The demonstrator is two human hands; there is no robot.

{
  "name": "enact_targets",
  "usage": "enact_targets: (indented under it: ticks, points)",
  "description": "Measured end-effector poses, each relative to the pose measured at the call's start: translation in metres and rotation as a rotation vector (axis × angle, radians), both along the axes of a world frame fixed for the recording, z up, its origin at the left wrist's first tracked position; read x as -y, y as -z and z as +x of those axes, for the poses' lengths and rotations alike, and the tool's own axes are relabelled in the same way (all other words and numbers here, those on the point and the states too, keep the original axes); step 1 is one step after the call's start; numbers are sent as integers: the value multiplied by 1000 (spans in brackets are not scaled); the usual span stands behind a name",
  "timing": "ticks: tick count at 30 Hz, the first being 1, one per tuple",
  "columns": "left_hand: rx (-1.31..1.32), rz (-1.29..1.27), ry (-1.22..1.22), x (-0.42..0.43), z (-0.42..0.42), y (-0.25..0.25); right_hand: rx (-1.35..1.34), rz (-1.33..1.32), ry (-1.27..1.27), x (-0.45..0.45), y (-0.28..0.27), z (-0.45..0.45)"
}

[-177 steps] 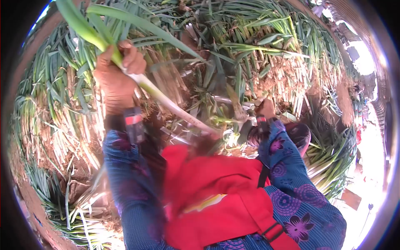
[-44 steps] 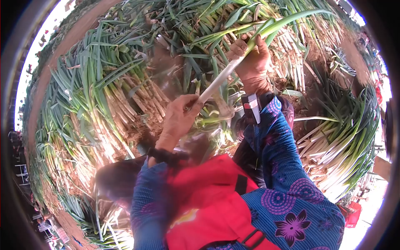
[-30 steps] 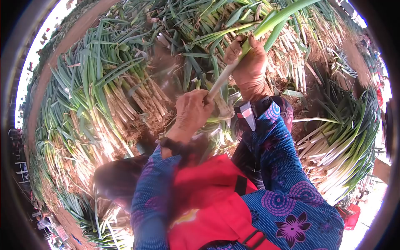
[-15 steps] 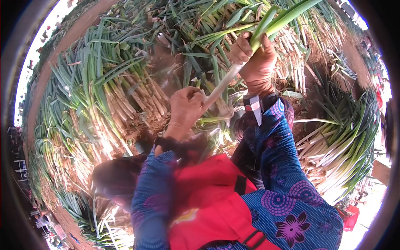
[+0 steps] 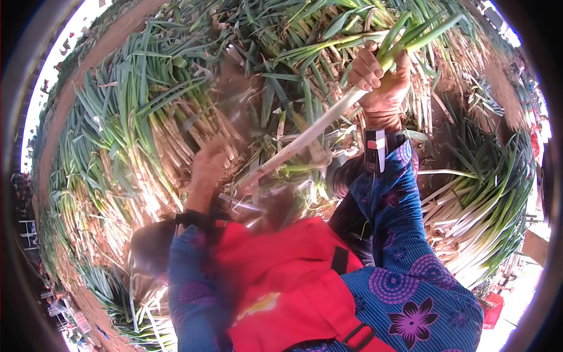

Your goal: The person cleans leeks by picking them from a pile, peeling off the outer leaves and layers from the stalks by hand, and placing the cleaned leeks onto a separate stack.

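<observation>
My right hand [image 5: 381, 79] is wrapped round a green onion [image 5: 311, 132] where its white stalk meets the green leaves. The stalk slants down to the left, its root end low in front of the red apron [image 5: 293, 276]. My left hand [image 5: 209, 164] is off the stalk, to the left of its lower end, over the roots of a pile of green onions [image 5: 170, 129]. Motion blurs its fingers, so whether they hold anything does not show. Peeled leaves and scraps [image 5: 311, 176] lie beneath the stalk.
More unpeeled green onions [image 5: 328, 35] are heaped at the top. Whiter, cleaner stalks [image 5: 469, 217] lie in a pile on the right, beside my knee. A red object [image 5: 493, 310] stands at the lower right edge. Dark shoes or knees are partly visible below my arms.
My left hand has left the stalk and moved left and down. My right hand has shifted a little to the right with the green onion, whose full white stalk now shows.
</observation>
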State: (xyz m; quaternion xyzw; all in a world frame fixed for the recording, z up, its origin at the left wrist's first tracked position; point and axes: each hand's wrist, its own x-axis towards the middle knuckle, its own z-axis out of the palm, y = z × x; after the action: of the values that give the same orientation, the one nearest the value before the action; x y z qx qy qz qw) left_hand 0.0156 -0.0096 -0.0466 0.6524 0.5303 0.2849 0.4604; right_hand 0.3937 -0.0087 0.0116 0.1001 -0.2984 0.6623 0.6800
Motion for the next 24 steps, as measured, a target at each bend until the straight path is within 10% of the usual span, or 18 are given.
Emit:
enact_targets:
  ticks: [5, 20, 24]
  points:
    - [-4, -155, 478, 20, 76, -37, 28, 32, -15, -4, -3, -8]
    - [-101, 284, 373, 32, 98, 2, 117, 94, -29, -7, -4, -14]
    - [57, 21, 280, 32, 91, 14, 140, 118, -56, -5, -7, -17]
